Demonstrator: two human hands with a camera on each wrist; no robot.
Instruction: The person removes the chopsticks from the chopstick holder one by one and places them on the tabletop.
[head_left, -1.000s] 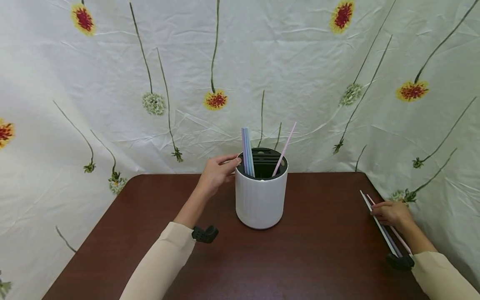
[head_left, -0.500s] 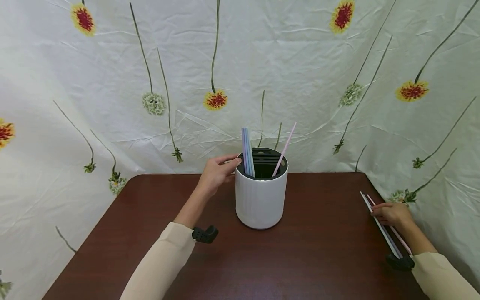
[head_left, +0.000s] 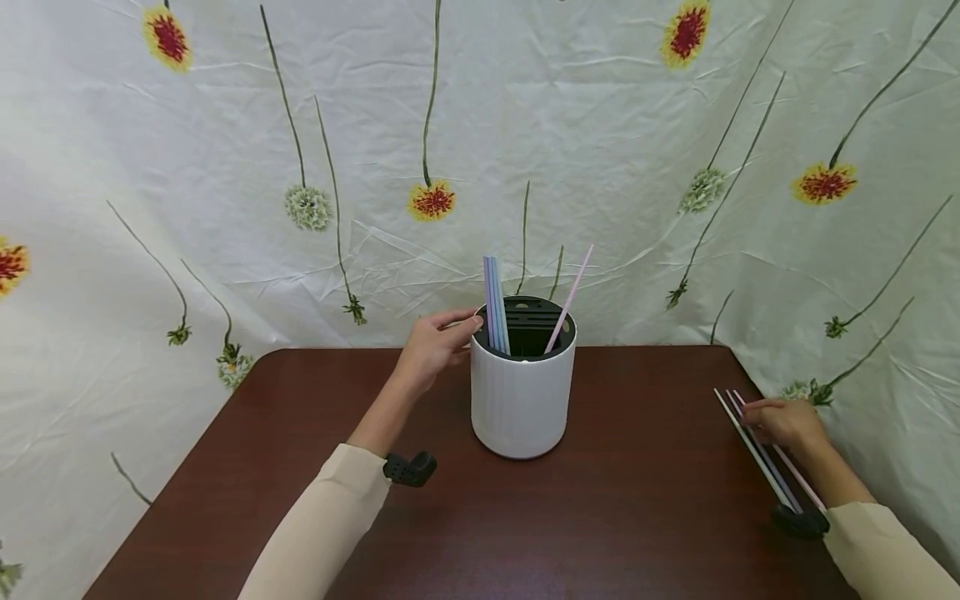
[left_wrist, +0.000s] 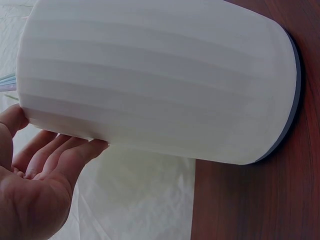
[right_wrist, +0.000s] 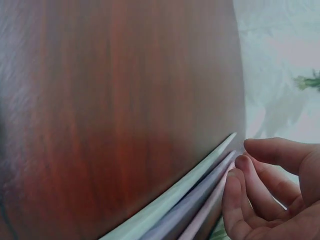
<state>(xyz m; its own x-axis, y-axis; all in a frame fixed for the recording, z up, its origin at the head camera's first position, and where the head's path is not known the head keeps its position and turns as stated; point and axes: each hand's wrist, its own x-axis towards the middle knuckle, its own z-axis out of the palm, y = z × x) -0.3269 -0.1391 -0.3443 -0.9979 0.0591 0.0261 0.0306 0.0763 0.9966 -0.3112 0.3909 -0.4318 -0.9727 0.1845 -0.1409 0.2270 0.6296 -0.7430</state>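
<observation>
A white round holder (head_left: 521, 408) with a black slotted top stands upright on the table. Several pale blue and lilac sticks (head_left: 497, 304) lean in its left side, and a pink stick (head_left: 570, 296) slants out at the right. My left hand (head_left: 435, 346) touches the holder's left side near the rim, its fingers mostly straight and its thumb at the rim edge. At the table's right side, my right hand (head_left: 783, 423) hovers close over a white stick (right_wrist: 170, 197), a lilac stick (right_wrist: 192, 200) and a pink stick (right_wrist: 210, 202). Its fingers bend loosely beside the pink one.
The dark red-brown table (head_left: 637, 500) has its right edge close by the right hand. Behind and beside it hangs a pale cloth (head_left: 615, 125) printed with flowers. A black band (head_left: 411, 469) sits on the left wrist and another (head_left: 801, 523) on the right.
The white stick has shifted left, away from the right hand's fingers, and the three sticks now lie spread apart. The left hand and the holder have not moved.
</observation>
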